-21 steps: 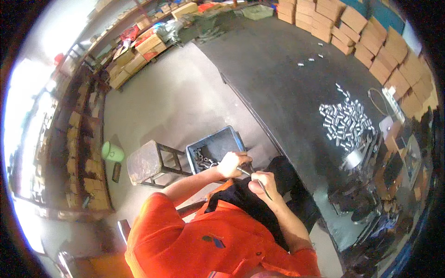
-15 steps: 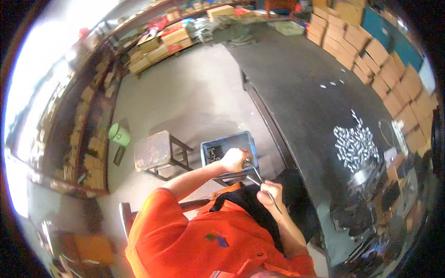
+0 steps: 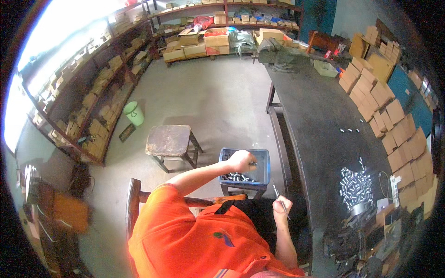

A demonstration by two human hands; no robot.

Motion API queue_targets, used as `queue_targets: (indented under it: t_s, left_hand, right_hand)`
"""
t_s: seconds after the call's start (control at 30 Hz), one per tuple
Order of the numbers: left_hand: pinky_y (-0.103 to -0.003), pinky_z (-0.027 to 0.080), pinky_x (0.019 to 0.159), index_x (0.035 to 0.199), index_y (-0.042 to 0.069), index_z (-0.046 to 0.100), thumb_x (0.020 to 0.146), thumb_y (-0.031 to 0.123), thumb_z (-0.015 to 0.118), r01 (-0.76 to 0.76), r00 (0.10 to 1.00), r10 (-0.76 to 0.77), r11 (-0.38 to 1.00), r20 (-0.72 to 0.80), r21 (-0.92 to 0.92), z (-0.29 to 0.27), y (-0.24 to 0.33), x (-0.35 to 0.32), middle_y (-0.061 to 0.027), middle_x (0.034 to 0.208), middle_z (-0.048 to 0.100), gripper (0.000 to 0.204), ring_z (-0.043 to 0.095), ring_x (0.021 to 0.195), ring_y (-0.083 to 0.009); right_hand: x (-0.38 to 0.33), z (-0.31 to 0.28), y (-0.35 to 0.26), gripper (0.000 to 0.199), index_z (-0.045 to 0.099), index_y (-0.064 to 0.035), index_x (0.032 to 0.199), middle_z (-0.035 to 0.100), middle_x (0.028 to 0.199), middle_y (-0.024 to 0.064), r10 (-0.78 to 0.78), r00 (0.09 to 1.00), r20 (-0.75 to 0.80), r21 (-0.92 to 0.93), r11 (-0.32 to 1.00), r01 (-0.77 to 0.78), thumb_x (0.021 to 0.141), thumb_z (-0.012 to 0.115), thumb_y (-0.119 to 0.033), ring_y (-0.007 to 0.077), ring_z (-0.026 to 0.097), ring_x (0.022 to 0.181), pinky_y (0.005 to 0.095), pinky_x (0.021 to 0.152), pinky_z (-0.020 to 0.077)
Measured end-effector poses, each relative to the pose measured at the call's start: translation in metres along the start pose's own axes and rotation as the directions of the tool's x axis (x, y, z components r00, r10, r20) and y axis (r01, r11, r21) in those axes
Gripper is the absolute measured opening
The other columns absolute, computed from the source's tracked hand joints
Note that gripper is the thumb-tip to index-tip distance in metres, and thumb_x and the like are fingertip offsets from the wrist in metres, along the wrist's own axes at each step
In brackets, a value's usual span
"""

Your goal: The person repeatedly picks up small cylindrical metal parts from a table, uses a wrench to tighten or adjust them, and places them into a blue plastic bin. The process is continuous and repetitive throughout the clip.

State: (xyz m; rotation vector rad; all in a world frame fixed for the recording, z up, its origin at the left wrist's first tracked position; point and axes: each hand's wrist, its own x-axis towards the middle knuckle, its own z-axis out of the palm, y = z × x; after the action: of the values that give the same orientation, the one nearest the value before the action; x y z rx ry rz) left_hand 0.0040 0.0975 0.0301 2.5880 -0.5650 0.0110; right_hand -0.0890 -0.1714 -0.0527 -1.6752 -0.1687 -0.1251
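Observation:
My left hand point(image 3: 242, 161) is over a blue plastic bin point(image 3: 267, 181), its fingers curled round a small dark metallic piece that I cannot make out. In the bin lie several small metal parts point(image 3: 236, 177), partly hidden below my left hand and forearm. To the right of the bin, above my lap, my right hand point(image 3: 282, 205) is closed round a thin metal rod-like tool point(image 3: 276, 191). The tool's upper end points up toward the bin, apart from the left hand; its other end sticks out below my fist.
The bin rests on a low stool point(image 3: 252, 189). A wooden stool point(image 3: 169, 140) and a green bucket point(image 3: 134, 113) stand to the left. The dark table point(image 3: 320, 139) at right bears a heap of small metal cylinders point(image 3: 356, 189) and stacked cardboard boxes point(image 3: 402, 127). Shelves point(image 3: 99, 97) line the left side.
My hands have moved apart: the right hand with its tool is lower and to the right, away from the left hand. The whole view has shifted and sharpened.

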Motion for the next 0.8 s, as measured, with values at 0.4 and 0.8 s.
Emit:
queue_targets:
  t_s: [0.4,0.8]
  left_hand:
    - [-0.041,0.05,0.063,0.088,0.004,0.068,0.07,0.026,0.07,-0.214,0.976,0.219,0.961,0.013,-0.177,0.005,0.071,0.039,-0.0175,0.072,0.064,0.029,0.063,0.068,-0.0347]
    - [-0.035,0.046,0.05,0.092,0.0,0.065,0.073,0.015,0.066,-0.352,0.909,0.394,0.901,0.136,-0.255,0.04,0.139,0.117,-0.0146,0.062,0.061,0.024,0.057,0.051,-0.0193]
  right_hand:
    - [-0.004,-0.004,0.006,0.041,0.035,-0.0075,0.053,0.033,0.056,-0.0056,0.02,1.0,0.003,0.208,0.978,-0.02,0.072,0.066,-0.028,0.0047,0.031,0.053,0.024,0.049,0.0215]
    - [0.0,-0.019,-0.003,0.024,0.043,-0.0065,0.056,0.035,0.054,-0.0024,-0.047,0.999,0.002,0.14,0.989,0.046,0.077,0.055,-0.009,0.0048,0.033,0.049,0.0246,0.042,0.0255]
